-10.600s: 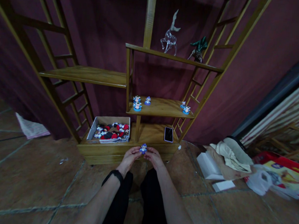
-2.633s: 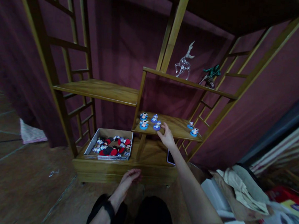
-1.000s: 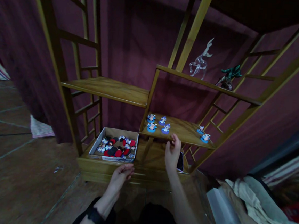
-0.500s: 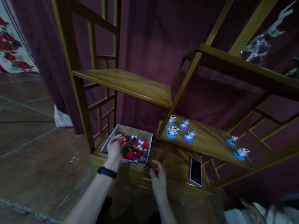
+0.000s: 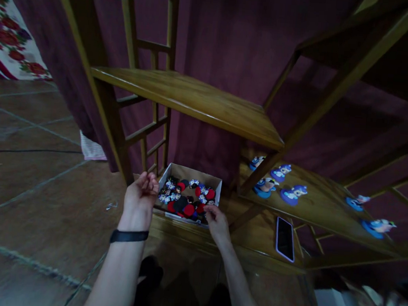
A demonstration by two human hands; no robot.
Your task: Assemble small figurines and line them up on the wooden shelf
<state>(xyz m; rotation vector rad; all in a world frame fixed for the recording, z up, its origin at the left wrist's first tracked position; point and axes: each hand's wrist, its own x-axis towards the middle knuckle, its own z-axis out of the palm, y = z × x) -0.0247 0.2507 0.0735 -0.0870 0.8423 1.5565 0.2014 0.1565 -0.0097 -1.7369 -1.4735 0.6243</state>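
Right hand [image 5: 215,220] at the near right corner of the box [image 5: 206,178], just below the centre of the frame; fingers half curled over the rim, fingertips close to the figures [image 5: 189,210] piled inside. Whether it touches or grips one is unclear from this view. Left hand [image 5: 141,192] beside the box's left wall, palm turned up, fingers loosely bent, nothing visible in it. Box contents: small figures lying at mixed angles, white and blue ones toward the left, red and black round parts toward the front. Right of frame: six figures on the shelf [image 5: 328,198], four grouped at its left end, two at its right; phone [image 5: 285,238] on the board below. Step, as judged: picking a figure out of the box. Suggested method: choose one lying on top with nothing across it, pinch the body or base edge rather than thin projecting parts, and lift straight up so neighbours are not dragged along. Left hand could steady the near wall, since the light-looking box may slide. Clear the rim before moving sideways; risk noted of knocking the shelf edge above right.
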